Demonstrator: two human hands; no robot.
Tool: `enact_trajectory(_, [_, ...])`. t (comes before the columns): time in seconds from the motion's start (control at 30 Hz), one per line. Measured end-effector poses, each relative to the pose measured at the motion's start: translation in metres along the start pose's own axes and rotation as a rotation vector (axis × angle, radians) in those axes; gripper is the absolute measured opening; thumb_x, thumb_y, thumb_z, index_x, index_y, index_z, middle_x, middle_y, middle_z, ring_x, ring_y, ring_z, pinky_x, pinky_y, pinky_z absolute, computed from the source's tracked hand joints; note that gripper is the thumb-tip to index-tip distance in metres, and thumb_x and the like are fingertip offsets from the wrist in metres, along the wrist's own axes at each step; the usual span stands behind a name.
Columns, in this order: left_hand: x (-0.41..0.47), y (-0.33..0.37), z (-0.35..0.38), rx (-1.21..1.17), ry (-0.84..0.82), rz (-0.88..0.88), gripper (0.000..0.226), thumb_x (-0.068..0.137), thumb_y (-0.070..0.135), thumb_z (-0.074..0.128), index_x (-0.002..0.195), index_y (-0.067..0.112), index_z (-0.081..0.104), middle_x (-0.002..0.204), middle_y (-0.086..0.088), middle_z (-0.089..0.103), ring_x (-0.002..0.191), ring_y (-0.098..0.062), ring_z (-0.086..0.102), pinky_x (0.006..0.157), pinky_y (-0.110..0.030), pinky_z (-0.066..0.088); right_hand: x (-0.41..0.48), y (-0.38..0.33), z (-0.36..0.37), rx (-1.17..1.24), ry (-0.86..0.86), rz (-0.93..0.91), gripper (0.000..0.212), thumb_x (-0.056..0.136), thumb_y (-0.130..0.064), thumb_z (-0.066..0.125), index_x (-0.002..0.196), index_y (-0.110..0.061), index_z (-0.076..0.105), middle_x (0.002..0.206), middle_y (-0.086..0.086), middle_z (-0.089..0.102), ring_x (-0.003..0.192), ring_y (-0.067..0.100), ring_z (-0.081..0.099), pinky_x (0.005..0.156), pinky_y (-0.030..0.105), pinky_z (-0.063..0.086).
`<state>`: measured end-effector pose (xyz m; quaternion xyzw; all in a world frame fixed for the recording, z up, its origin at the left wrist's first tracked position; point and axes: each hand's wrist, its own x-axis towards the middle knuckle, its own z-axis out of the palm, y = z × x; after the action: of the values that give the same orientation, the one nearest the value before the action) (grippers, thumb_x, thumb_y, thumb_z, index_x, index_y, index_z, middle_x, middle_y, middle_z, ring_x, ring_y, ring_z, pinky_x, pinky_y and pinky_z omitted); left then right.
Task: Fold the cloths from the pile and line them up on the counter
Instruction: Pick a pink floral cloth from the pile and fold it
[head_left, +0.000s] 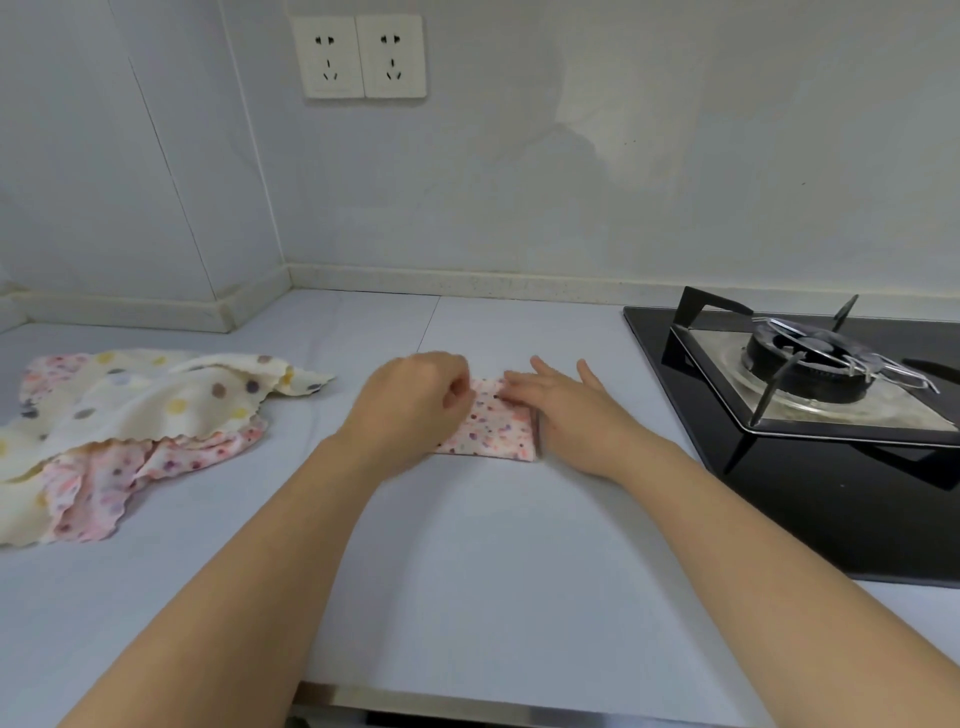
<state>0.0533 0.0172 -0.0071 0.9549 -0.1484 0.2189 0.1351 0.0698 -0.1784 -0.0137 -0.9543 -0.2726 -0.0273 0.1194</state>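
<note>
The left hand (415, 405) pinched the folded floral cloth (496, 434) on the counter (467, 561); the right hand (563, 410) pressed it flat, fingers straight. Soft and limp (surely light), it would likely slump unless taken by its folded edges. The pile (130, 410) lay well left.

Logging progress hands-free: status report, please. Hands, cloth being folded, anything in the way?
Left hand pinches floral cloth; right hand flat on it. Cloth folded small on counter. Pile sits left, stove right, neither touching it.
</note>
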Motion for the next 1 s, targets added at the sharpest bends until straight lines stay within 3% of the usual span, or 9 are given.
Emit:
enact_trajectory(0.13, [-0.003,0.016,0.001,-0.04,-0.305,0.131,0.036,0.069,0.061,0.064,0.076,0.028,0.055,0.074,0.014,0.056,0.07,-0.004,0.051,0.058,-0.024,0.038,0.004,0.008,0.0,0.003,0.039,0.061,0.059,0.086,0.003,0.032,0.132,-0.03,0.052,0.134,-0.008,0.052,0.131,0.017,0.039,0.116,0.05,-0.002])
enact_trajectory(0.3, [-0.003,-0.008,0.012,0.01,-0.102,0.188,0.021,0.08,0.038,0.055,0.091,0.022,0.061,0.092,0.009,0.06,0.087,-0.017,0.059,0.069,-0.03,0.045,0.004,0.016,-0.002,-0.063,0.091,0.119,0.047,0.089,-0.004,0.041,0.124,-0.03,0.058,0.12,-0.004,0.051,0.12,0.019,0.042,0.116,0.05,-0.001])
enact_trajectory(0.4, [-0.005,-0.008,0.011,-0.055,-0.111,0.174,0.046,0.073,0.059,0.041,0.098,0.025,0.059,0.097,0.012,0.059,0.088,-0.011,0.057,0.077,-0.03,0.044,0.003,0.017,-0.001,-0.031,0.099,0.116,0.041,0.09,-0.011,0.044,0.124,-0.028,0.058,0.121,-0.005,0.049,0.121,0.018,0.041,0.117,0.048,0.002])
enact_trajectory(0.47, [-0.004,-0.002,0.017,0.036,-0.086,0.204,0.045,0.076,0.062,0.049,0.099,0.024,0.058,0.095,0.01,0.057,0.083,-0.013,0.055,0.071,-0.028,0.038,0.003,0.017,0.0,0.019,0.108,0.117,0.039,0.089,-0.012,0.046,0.123,-0.027,0.058,0.125,-0.005,0.049,0.122,0.016,0.042,0.117,0.046,0.005])
enact_trajectory(0.53, [-0.002,0.002,0.022,0.109,-0.015,0.24,0.025,0.083,0.04,0.057,0.092,0.017,0.059,0.088,0.002,0.06,0.077,-0.024,0.058,0.064,-0.028,0.031,0.003,0.018,0.001,0.061,0.108,0.114,0.039,0.087,-0.013,0.048,0.121,-0.028,0.058,0.126,-0.007,0.05,0.122,0.015,0.044,0.116,0.045,0.006])
enact_trajectory(0.73, [-0.003,-0.001,0.015,-0.167,0.084,-0.032,0.01,0.09,0.026,0.054,0.092,0.018,0.059,0.08,0.002,0.063,0.075,-0.026,0.055,0.065,-0.036,0.045,0.004,0.018,0.006,0.127,0.149,0.089,0.039,0.084,-0.03,0.061,0.122,-0.027,0.057,0.126,-0.008,0.053,0.12,0.014,0.046,0.115,0.047,0.013])
enact_trajectory(0.83, [-0.002,-0.001,0.013,-0.334,0.123,-0.117,0.008,0.09,0.027,0.054,0.09,0.021,0.06,0.078,0.001,0.064,0.078,-0.024,0.057,0.07,-0.039,0.048,0.006,0.017,0.007,0.254,0.316,0.065,0.014,0.089,-0.021,0.06,0.101,-0.019,0.066,0.101,-0.006,0.064,0.095,0.012,0.056,0.094,0.032,0.038])
enact_trajectory(0.9, [-0.001,0.001,0.009,-0.487,0.157,-0.159,0.01,0.09,0.027,0.055,0.083,0.02,0.058,0.076,0.0,0.063,0.078,-0.02,0.058,0.071,-0.036,0.047,0.006,0.013,0.003,0.507,0.418,0.103,0.006,0.087,-0.014,0.062,0.085,-0.019,0.066,0.081,-0.011,0.063,0.075,0.001,0.054,0.072,0.016,0.04])
enact_trajectory(1.0, [0.001,0.007,0.0,-0.731,0.134,-0.161,0.006,0.087,0.027,0.065,0.085,0.023,0.06,0.079,0.007,0.064,0.072,-0.005,0.056,0.067,-0.019,0.044,0.005,0.01,-0.003,0.843,0.504,0.128,0.017,0.083,-0.005,0.066,0.075,-0.021,0.064,0.071,-0.014,0.062,0.068,0.0,0.053,0.066,0.016,0.04])
